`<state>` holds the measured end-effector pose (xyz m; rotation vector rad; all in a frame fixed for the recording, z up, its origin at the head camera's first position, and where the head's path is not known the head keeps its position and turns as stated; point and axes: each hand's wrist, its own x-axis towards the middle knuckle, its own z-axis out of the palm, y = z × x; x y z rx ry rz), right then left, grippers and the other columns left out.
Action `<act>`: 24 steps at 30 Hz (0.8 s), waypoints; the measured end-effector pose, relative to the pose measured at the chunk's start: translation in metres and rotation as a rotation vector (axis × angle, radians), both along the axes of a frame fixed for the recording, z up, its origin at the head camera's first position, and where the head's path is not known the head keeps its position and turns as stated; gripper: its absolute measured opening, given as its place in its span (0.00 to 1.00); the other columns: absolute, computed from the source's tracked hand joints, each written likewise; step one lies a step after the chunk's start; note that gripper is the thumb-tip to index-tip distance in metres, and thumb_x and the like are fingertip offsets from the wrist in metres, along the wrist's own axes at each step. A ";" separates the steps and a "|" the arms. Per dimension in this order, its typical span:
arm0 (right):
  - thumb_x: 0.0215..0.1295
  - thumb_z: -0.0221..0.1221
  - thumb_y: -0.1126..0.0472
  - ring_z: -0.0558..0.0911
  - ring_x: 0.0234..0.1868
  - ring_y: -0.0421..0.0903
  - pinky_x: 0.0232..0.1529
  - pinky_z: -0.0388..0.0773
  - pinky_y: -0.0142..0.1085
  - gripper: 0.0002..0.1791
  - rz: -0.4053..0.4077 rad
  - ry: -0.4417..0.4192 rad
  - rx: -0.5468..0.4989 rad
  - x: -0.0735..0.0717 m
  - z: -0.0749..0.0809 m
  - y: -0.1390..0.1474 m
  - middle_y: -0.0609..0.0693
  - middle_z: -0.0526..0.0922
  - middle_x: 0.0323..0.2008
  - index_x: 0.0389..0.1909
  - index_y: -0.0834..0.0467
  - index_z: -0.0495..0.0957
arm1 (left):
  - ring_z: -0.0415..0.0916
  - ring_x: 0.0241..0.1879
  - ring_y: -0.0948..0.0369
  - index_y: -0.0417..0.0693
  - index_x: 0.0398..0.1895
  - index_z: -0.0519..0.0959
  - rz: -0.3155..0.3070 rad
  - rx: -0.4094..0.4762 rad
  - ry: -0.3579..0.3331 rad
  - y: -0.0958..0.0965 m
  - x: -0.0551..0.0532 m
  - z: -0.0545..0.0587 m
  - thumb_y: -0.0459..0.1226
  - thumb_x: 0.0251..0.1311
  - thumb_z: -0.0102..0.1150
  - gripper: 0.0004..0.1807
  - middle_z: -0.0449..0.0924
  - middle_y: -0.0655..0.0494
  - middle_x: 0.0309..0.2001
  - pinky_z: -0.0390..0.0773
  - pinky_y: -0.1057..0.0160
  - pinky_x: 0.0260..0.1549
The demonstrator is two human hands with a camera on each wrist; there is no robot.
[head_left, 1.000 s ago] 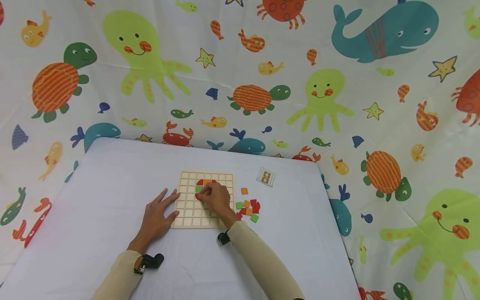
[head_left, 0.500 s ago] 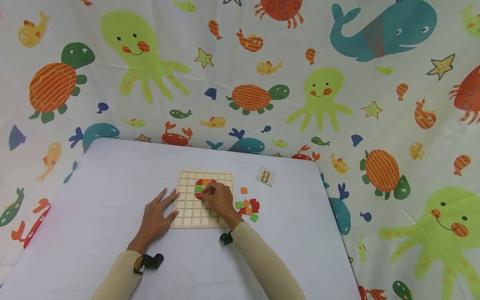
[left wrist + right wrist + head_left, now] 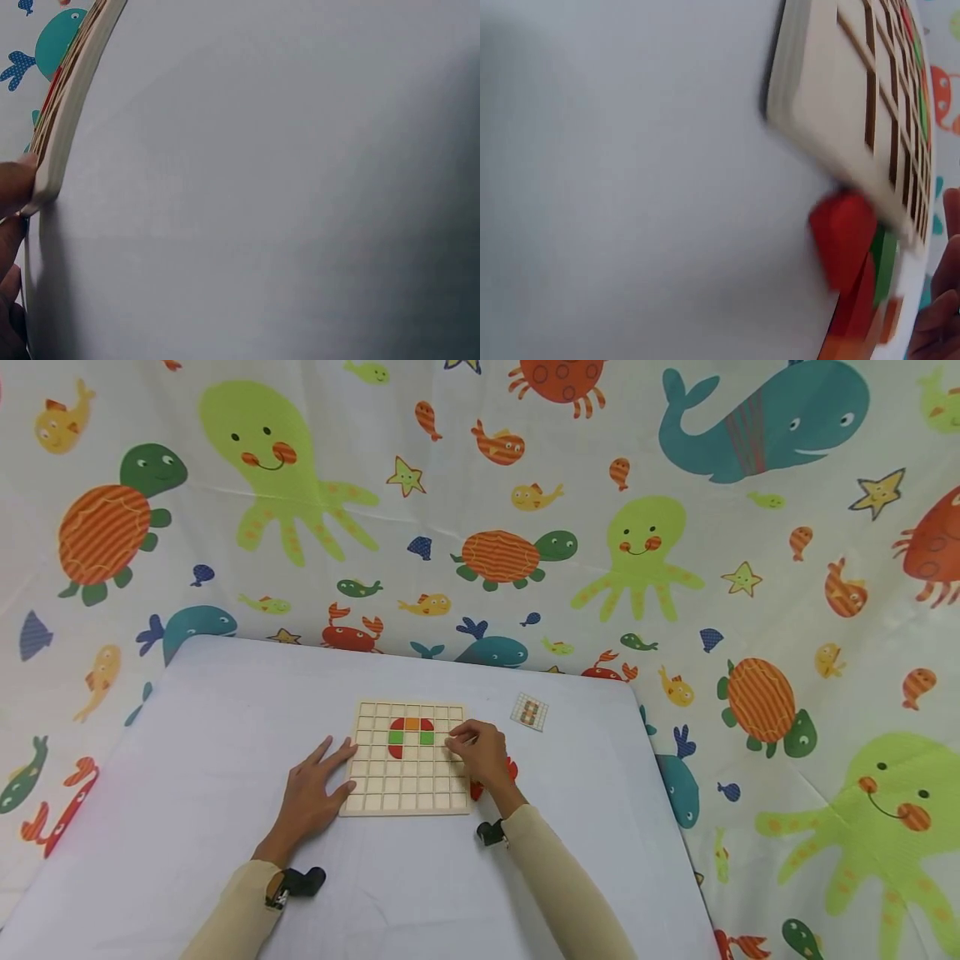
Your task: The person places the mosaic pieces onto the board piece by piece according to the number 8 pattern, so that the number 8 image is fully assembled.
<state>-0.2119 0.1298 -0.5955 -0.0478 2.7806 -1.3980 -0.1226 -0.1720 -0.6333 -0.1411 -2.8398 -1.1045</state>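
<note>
A square wooden grid board (image 3: 408,808) lies on the white table. Set into its cells are rounded red pieces (image 3: 395,752), an orange tile (image 3: 412,724) and two green tiles (image 3: 427,738). My left hand (image 3: 317,789) rests at the board's left edge with its fingers spread and thumb on the near part of the frame; the left wrist view shows the thumb (image 3: 15,187) at the board's corner. Over the board's right edge is my right hand (image 3: 483,753), fingers loosely bent, with no piece showing between them. It mostly covers the loose pieces.
Loose red pieces (image 3: 512,768) lie right of the board; the right wrist view shows red, green and orange pieces by its corner. A small pattern card (image 3: 530,712) lies farther back. Behind the table (image 3: 247,718) hangs a sea-animal printed cloth (image 3: 517,460).
My right hand has moved right, from the middle of the board to its right edge, uncovering a green tile in the right column of the figure. The left hand has stayed in place.
</note>
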 end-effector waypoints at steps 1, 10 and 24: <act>0.66 0.73 0.56 0.81 0.32 0.41 0.32 0.77 0.33 0.03 -0.015 -0.008 -0.005 -0.001 0.000 0.005 0.46 0.87 0.31 0.38 0.49 0.90 | 0.52 0.83 0.37 0.47 0.77 0.72 0.001 0.000 0.005 0.000 0.000 0.000 0.34 0.65 0.68 0.35 0.66 0.43 0.80 0.55 0.29 0.71; 0.67 0.72 0.55 0.82 0.38 0.47 0.37 0.78 0.37 0.08 -0.193 -0.094 0.046 -0.010 -0.003 0.040 0.46 0.87 0.34 0.45 0.47 0.89 | 0.53 0.82 0.36 0.46 0.76 0.72 -0.001 0.004 0.027 0.000 0.000 -0.002 0.33 0.64 0.69 0.35 0.67 0.43 0.79 0.56 0.28 0.70; 0.67 0.71 0.56 0.80 0.38 0.49 0.33 0.78 0.34 0.06 -0.162 -0.166 0.070 -0.016 -0.005 0.056 0.48 0.84 0.35 0.43 0.48 0.90 | 0.54 0.82 0.36 0.47 0.76 0.72 0.000 0.004 0.037 0.002 0.001 0.000 0.33 0.64 0.68 0.35 0.68 0.43 0.79 0.56 0.28 0.70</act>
